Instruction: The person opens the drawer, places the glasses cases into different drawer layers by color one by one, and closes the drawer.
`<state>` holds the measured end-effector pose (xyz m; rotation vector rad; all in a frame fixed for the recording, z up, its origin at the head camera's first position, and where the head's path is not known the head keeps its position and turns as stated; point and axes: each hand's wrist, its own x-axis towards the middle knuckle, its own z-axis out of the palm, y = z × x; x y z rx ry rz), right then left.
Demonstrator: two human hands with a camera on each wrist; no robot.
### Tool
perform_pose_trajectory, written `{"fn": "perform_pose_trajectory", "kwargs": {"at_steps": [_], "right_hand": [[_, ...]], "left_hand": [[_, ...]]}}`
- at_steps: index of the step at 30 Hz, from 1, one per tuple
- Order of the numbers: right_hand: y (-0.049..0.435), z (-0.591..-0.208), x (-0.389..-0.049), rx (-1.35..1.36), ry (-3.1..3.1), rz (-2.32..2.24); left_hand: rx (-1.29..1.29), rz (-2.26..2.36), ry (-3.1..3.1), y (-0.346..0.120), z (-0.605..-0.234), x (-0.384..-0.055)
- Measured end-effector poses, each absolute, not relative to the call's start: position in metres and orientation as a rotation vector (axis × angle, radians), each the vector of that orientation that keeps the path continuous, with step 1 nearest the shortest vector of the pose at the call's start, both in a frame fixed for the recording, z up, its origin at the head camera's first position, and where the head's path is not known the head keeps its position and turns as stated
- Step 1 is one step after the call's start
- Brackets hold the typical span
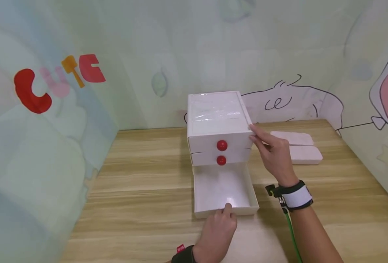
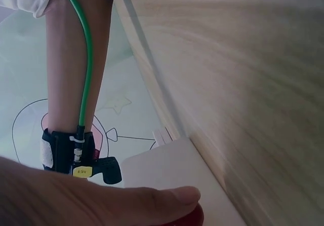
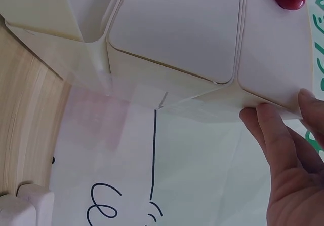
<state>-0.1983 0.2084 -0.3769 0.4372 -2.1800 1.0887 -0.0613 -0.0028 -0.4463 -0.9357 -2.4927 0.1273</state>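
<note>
A small white drawer unit stands on the table, its upper two drawers shut with red knobs on their fronts. Below them the bottom drawer is pulled out toward me, and its bare floor shows. At that drawer's front, my left hand pinches a red knob, with the thumb lying over it in the left wrist view. Up at the unit's top right front corner, my right hand grips the edge between thumb and fingers.
Two white oblong pieces lie on the wooden table to the right of the unit. Printed wall sheets rise behind and at both sides. A green cable runs along my right forearm.
</note>
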Motion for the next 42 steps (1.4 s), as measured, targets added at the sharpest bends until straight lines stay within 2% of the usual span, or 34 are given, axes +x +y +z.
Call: {"fn": "perform_pose_trajectory", "kwargs": {"at_steps": [8,17,25,42], "right_hand": [[0.211,-0.373,-0.198,0.439,-2.183,1.044],[0.225,-0.386,-0.189,0.391,-2.227,0.961],[0.259,-0.390,-0.190,0.390,-2.342,0.778],[0.330,-0.415,-0.200,0.331,-2.682,0.675]], "left_hand": [[-0.937,0.150,-2.474,0.000,-0.447,-0.058],[-0.857,0.100,-2.502,0.000,-0.450,-0.056],[-0.882,0.063,-2.529,-0.001,-0.448,-0.058],[-0.908,0.080,-2.555,-0.002,-0.445,-0.058]]}}
